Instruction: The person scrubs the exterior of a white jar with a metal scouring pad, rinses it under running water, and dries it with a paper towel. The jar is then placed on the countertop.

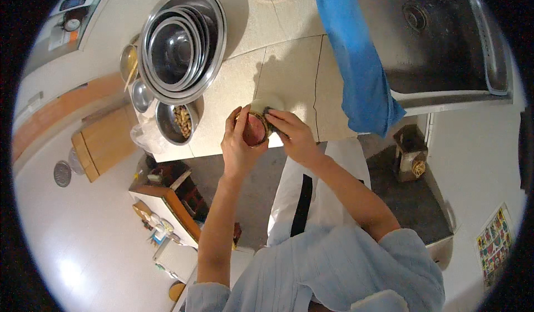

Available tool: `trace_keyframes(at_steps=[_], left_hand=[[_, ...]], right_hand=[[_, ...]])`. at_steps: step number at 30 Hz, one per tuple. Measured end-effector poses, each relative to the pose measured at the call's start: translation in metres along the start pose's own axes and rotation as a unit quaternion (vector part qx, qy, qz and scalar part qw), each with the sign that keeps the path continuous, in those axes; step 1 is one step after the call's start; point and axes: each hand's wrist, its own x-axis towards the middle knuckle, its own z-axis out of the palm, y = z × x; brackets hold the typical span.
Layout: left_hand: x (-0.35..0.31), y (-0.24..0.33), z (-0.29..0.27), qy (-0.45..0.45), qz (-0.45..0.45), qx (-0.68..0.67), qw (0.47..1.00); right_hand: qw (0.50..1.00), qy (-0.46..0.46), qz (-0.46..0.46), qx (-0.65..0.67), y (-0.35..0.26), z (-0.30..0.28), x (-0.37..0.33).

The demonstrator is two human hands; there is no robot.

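Near the front edge of the tiled counter, my left hand (pixel 240 145) is closed around a small round container (pixel 255 130) with a gold-brown rim and a pinkish inside, tilted toward me. My right hand (pixel 297 138) is pressed to the container's right side, its fingers bent over a small dark piece (pixel 271 115); its kind is too small to tell. A pale rounded shape (pixel 267 104) shows just beyond the fingers; I cannot tell whether it belongs to the container.
Nested steel bowls (pixel 173 53) stand at the left, beside a small steel bowl of peanut-like pieces (pixel 182 122). A blue cloth (pixel 361 62) hangs over the counter's edge next to the steel sink (pixel 445 50). A cardboard box (pixel 105 142) is farther left.
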Motion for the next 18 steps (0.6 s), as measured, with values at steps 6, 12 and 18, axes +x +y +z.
trace_keyframes(at_steps=[6, 12, 18], left_hand=[[0.003, -0.004, -0.002, -0.001, 0.039, -0.017, 0.999], [0.003, -0.008, -0.011, -0.075, 0.069, 0.000, 0.995], [0.004, -0.017, -0.012, -0.097, 0.107, 0.016, 0.989]], right_hand=[[0.996, 0.020, 0.018, -0.079, 0.038, -0.001, 0.024], [0.997, -0.024, -0.055, -0.048, -0.002, -0.004, 0.003], [0.994, -0.034, 0.001, -0.102, 0.035, -0.011, 0.020]])
